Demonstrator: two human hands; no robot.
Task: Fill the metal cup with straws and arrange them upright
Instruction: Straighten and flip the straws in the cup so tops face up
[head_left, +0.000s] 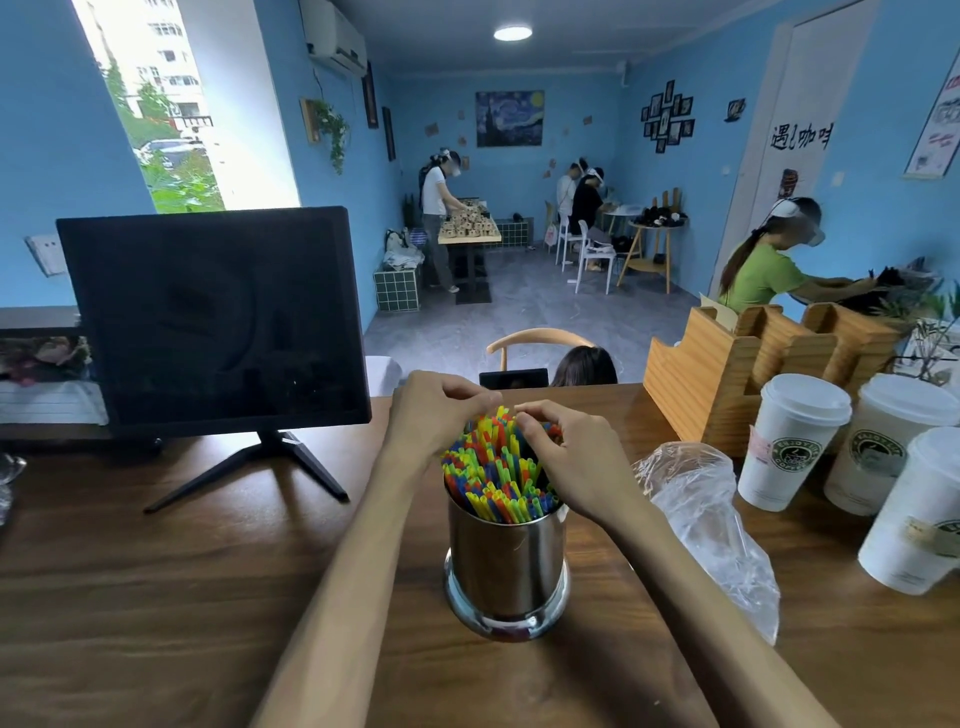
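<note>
A shiny metal cup (506, 566) stands on the wooden counter (156, 597) in front of me. It is packed with several coloured straws (493, 478) that lean toward the far side, their tops fanning out above the rim. My left hand (434, 410) curls over the far left tops of the bundle. My right hand (566, 457) curls over the right side, fingertips pinching straw tops near the middle. The straw tops under both hands are hidden.
A black monitor (213, 317) on a stand sits at the left. A crumpled clear plastic bag (711, 519) lies right of the cup. Three lidded white paper cups (789, 441) and a wooden holder (727, 374) stand at the right. People work in the room beyond.
</note>
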